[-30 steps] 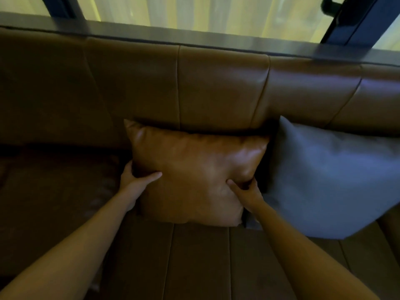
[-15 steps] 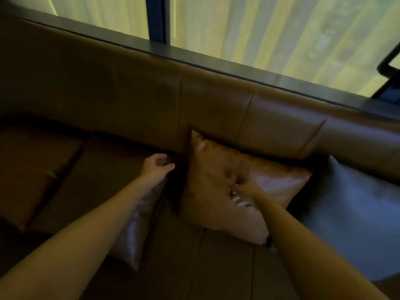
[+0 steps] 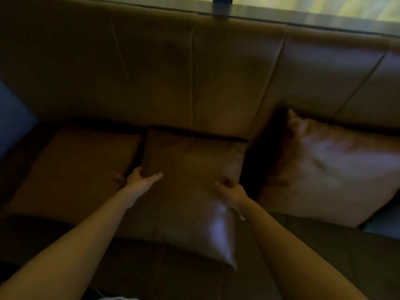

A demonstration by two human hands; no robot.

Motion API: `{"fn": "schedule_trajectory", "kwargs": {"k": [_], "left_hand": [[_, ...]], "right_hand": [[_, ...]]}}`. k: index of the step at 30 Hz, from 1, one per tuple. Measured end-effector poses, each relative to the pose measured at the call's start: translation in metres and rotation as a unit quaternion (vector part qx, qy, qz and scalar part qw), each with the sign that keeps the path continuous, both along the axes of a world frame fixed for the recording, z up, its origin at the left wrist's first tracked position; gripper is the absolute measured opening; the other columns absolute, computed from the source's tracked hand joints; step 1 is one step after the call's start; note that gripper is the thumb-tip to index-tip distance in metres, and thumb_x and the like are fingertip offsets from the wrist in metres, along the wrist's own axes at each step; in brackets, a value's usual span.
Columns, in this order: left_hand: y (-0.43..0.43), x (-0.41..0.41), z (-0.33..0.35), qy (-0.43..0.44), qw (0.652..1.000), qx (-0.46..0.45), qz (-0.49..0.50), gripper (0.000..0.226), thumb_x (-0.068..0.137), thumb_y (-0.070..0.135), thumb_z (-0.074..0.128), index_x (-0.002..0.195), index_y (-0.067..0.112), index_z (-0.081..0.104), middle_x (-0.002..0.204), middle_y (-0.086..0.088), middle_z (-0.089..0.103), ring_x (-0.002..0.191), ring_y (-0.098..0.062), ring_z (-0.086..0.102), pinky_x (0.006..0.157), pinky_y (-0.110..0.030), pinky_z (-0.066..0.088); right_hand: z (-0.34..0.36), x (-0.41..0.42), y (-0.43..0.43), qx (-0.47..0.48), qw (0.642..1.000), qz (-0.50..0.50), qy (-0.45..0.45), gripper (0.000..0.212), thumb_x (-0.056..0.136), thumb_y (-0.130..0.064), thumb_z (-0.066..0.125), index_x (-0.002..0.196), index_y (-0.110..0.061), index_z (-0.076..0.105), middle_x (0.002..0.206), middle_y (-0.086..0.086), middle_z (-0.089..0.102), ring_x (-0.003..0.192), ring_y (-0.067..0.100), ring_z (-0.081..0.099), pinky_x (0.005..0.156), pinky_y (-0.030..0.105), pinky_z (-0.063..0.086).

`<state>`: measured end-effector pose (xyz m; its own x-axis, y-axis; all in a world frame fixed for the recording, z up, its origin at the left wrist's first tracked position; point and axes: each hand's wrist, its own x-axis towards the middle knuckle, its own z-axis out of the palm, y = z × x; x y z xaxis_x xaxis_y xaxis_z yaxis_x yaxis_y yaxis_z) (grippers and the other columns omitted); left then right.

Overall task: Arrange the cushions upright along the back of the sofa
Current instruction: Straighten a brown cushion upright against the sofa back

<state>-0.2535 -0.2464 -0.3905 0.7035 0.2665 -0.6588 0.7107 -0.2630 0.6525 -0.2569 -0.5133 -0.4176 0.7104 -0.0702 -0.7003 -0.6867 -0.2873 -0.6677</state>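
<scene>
Cushion (image 3: 190, 191) between both hands' grip (image 3: 140, 180) (image 3: 231, 191).

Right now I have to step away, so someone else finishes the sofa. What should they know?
Left hand: on the left edge of the middle brown cushion, thumb across its front.
Right hand: on that cushion's right edge; whether its grip is closed, I cannot tell.
Middle cushion: top against the sofa back, tilted.
Right brown cushion: propped against the back, looks done.
Left brown cushion: seems flatter, likely still needs standing up.
Left to do: settle the middle cushion, then the left one.
</scene>
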Motion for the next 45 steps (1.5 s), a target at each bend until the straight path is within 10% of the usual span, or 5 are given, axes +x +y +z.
{"fn": "schedule_trajectory", "kwargs": {"k": [13, 34, 45], "left_hand": [[0.042, 0.037, -0.077, 0.028, 0.998, -0.06, -0.018, 0.128, 0.044, 0.056, 0.08, 0.15, 0.022, 0.018, 0.153, -0.009, 0.03, 0.134, -0.037, 0.035, 0.102, -0.054, 0.034], [0.0, 0.083, 0.009, -0.196, 0.98, -0.006, -0.028, 0.141, 0.033, 0.03, 0.092, 0.148, 0.038, 0.011, 0.156, -0.002, 0.025, 0.14, -0.033, 0.026, 0.108, -0.058, 0.03], [-0.011, 0.095, -0.017, -0.211, 0.975, 0.045, -0.047, 0.123, 0.052, 0.014, 0.091, 0.15, 0.027, 0.017, 0.155, -0.005, 0.028, 0.141, -0.033, 0.026, 0.11, -0.059, 0.027]], "right_hand": [[-0.068, 0.007, 0.009, -0.015, 0.993, -0.117, 0.003, 0.149, 0.044, -0.059, 0.088, 0.152, -0.038, -0.011, 0.16, 0.009, 0.018, 0.144, 0.039, 0.028, 0.112, 0.054, 0.035], [0.023, 0.029, -0.037, 0.038, 0.959, -0.151, -0.237, 0.154, 0.03, -0.04, 0.097, 0.147, -0.053, -0.003, 0.159, -0.008, 0.018, 0.146, 0.024, 0.02, 0.111, 0.048, 0.034], [0.007, 0.053, -0.054, -0.013, 0.974, -0.139, -0.178, 0.138, 0.051, -0.03, 0.094, 0.153, -0.039, 0.003, 0.158, 0.001, 0.028, 0.145, 0.03, 0.028, 0.111, 0.048, 0.035]]}}
